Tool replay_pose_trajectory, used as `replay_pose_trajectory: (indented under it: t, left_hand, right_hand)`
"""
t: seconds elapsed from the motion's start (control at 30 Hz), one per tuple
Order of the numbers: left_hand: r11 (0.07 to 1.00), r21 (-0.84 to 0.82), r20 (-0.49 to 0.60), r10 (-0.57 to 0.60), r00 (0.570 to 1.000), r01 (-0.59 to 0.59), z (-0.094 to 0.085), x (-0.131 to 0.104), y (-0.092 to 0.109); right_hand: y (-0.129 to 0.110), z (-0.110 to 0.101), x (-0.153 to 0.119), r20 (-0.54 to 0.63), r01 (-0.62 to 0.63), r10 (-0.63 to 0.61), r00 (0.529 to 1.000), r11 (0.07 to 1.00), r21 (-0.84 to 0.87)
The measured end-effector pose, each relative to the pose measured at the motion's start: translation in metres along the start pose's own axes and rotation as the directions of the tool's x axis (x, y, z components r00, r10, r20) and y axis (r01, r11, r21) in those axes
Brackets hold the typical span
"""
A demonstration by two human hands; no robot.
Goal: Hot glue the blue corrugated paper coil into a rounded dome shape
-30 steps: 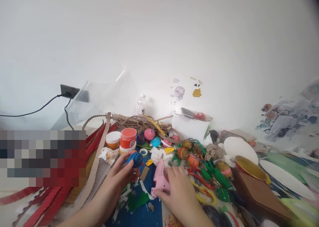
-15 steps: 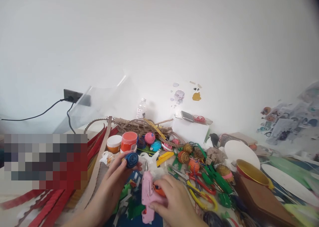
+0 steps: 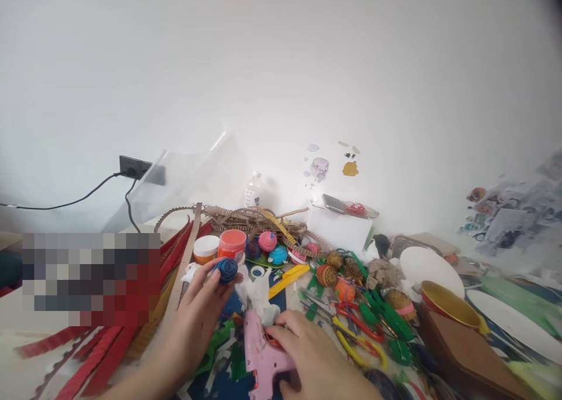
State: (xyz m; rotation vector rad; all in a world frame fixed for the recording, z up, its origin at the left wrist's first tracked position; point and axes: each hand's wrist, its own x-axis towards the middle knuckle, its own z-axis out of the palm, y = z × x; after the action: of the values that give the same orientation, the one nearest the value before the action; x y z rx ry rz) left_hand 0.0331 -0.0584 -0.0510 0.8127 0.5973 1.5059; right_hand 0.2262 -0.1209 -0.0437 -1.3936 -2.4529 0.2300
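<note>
My left hand (image 3: 199, 306) pinches a small dark-blue ball of coiled ribbed paper (image 3: 227, 270) between thumb and fingers, holding it up at the middle of the table. To its right, my right hand (image 3: 314, 353) is wrapped around a pink hot glue gun (image 3: 259, 356). The gun's nozzle does not show clearly; its front end is by a crumpled white tissue (image 3: 261, 294). Gun and blue ball are apart. Beyond the left hand stand an orange-red jar (image 3: 232, 245) and a white-lidded jar (image 3: 206, 249).
Pink and turquoise coiled balls (image 3: 267, 241) lie behind, near a heap of brown corrugated strips (image 3: 237, 221). Several scissors (image 3: 360, 341) and green tools lie to the right, beside a brown box (image 3: 469, 353). Red strips (image 3: 105, 353) cover the left side. A bottle (image 3: 253, 190) stands by the wall.
The glue gun has dropped lower and nearer to me, and its metal nozzle no longer shows. The blue ball is tilted a little differently in my left hand. The view has shifted slightly.
</note>
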Motion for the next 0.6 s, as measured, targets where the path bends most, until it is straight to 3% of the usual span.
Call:
replay_pose_trajectory:
  t: [0.17,0.37,0.5,0.6]
  left_hand:
    - [1.0,0.028,-0.029,0.001,1.0,0.0,0.001,0.001,0.0]
    - [1.0,0.002,-0.061,0.029,0.998,-0.029,0.001,0.002,0.0]
    - [1.0,0.022,-0.08,0.017,0.997,-0.015,0.002,-0.001,0.0]
    - [0.998,0.059,-0.109,-0.013,0.994,0.02,0.003,-0.003,0.0]
  right_hand:
    - [0.003,0.008,0.003,-0.041,-0.013,0.008,0.999,0.994,-0.111]
    - [0.002,0.002,0.002,-0.185,-0.038,0.025,0.982,0.997,-0.068]
    - [0.007,0.005,0.002,-0.346,0.008,-0.02,0.938,0.999,-0.035]
    - [0.012,0.008,0.002,-0.474,0.038,-0.043,0.879,0.999,-0.019]
